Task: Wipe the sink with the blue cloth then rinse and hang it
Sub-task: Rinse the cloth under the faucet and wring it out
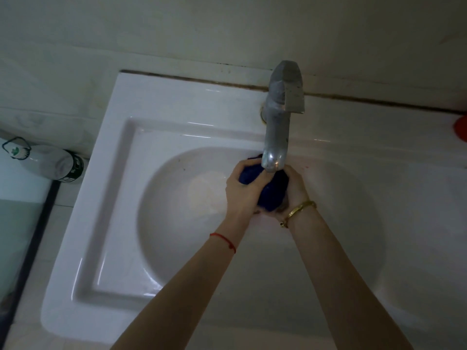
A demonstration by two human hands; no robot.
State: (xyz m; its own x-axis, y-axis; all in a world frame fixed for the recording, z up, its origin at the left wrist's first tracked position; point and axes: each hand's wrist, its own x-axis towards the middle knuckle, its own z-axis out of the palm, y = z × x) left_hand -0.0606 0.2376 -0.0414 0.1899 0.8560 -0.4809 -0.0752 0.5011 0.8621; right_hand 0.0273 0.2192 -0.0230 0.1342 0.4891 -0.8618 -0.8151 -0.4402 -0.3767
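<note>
Both hands, the left hand (243, 190) and the right hand (293, 190), squeeze the bunched blue cloth (271, 195) between curled fingers. It sits directly under the faucet (276, 137) spout, above the white sink (106, 173) bowl.

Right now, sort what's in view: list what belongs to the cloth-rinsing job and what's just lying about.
Part of the job:
blue cloth, bunched under the spout
left hand and right hand, both gripping it
faucet
sink

Just lying about:
white bottle, left of the sink
red object, cut off at the right edge
</note>
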